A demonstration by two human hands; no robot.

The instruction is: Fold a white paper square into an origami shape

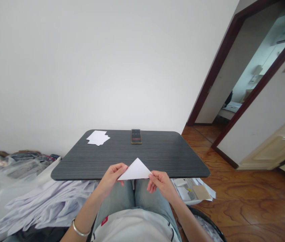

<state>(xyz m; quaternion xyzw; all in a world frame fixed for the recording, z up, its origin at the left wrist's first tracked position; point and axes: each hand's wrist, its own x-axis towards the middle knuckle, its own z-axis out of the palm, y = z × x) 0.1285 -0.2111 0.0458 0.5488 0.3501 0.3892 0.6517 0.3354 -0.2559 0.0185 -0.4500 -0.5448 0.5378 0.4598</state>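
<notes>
A sheet of white paper (136, 170), folded into a triangle with its point facing away from me, is held at the near edge of the dark table (162, 151). My left hand (114, 174) pinches its left side between thumb and fingers. At the right corner, my right hand (159, 181) grips the paper between thumb and forefinger, the other fingers curled below. The fingertips under the paper are partly hidden.
Several white paper pieces (98, 137) lie at the table's far left. A phone (136, 136) is at the far middle edge against the wall. Piled white cloth (54, 205) sits low on the left; a tray of papers (195, 191) and a bin (208, 223) are low on the right.
</notes>
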